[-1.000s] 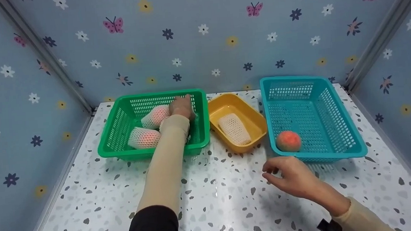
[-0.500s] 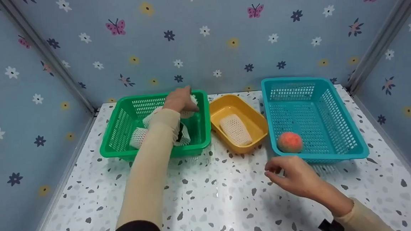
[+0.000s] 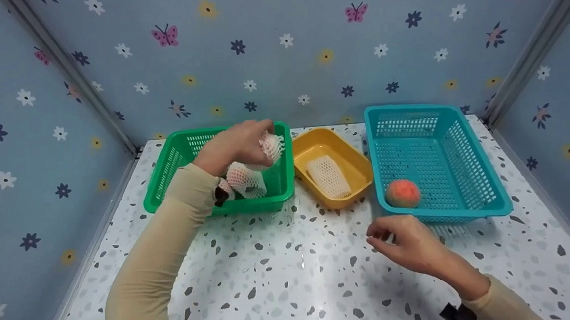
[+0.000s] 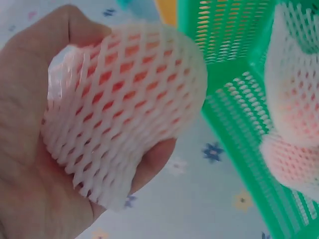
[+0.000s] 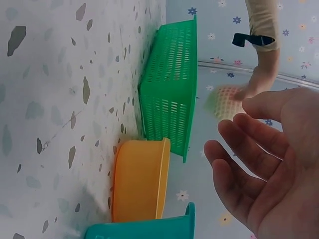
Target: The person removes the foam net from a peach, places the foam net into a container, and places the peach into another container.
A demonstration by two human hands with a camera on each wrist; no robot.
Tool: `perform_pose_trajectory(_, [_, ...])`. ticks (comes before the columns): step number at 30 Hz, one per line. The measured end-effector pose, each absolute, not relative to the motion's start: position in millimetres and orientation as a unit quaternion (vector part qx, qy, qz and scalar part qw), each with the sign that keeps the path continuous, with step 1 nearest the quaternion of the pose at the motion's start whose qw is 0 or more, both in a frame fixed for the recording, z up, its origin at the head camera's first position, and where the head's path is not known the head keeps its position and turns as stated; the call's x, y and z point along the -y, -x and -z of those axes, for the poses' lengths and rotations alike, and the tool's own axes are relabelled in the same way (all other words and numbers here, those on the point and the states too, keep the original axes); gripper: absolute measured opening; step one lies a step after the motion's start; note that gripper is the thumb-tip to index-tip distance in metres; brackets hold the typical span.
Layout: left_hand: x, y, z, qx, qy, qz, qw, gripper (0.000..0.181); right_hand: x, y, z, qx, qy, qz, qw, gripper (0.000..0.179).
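My left hand (image 3: 237, 144) grips a pinkish peach wrapped in a white foam net (image 4: 129, 94), raised over the green basket (image 3: 273, 201). In the left wrist view the thumb lies along one side of the net and fingers curl beneath it. More netted peaches (image 3: 246, 178) lie inside that basket, partly covered by the left arm. My right hand (image 3: 410, 245) hovers before the blue basket (image 3: 446, 170), fingers loosely curled with nothing in them. A bare peach (image 3: 403, 194) sits at that basket's near left corner.
Between the baskets stands a yellow tray (image 3: 321, 147), with a flattened foam net (image 3: 329, 177) inside. The speckled tabletop (image 3: 282, 274) spreads in front. Flower-patterned panels (image 3: 298, 45) wall the back and both sides.
My left hand has come up out of the green basket with a netted peach, its forearm swinging left. The right hand stays in place.
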State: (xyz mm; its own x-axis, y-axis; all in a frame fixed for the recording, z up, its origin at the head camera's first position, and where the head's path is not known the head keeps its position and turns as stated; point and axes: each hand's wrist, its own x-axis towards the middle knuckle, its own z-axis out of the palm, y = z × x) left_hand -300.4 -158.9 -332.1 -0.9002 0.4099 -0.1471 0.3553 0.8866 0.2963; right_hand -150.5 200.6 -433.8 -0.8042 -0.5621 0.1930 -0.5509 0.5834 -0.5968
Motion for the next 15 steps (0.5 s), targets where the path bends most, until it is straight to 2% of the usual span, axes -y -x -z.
perform_pose_trajectory(4, [159.5,269.6,323.7,-0.958,-0.235,-0.139,0.081,0.061,-200.7,149.0,435.4,-0.89,0.307,0.336,0.02,0.011])
perform_pose_trajectory(12, [156.5,210.7,312.3,-0.955,-0.236,-0.167,0.069,0.063,-202.7,148.4,435.5,-0.883,0.31,0.351,0.032,0.008])
perform_pose_trajectory(15, [152.7,197.0,316.1,-0.951,-0.238,-0.187,0.065,0.064,-203.1,147.9,434.5,-0.883,0.307,0.353,0.04,0.002])
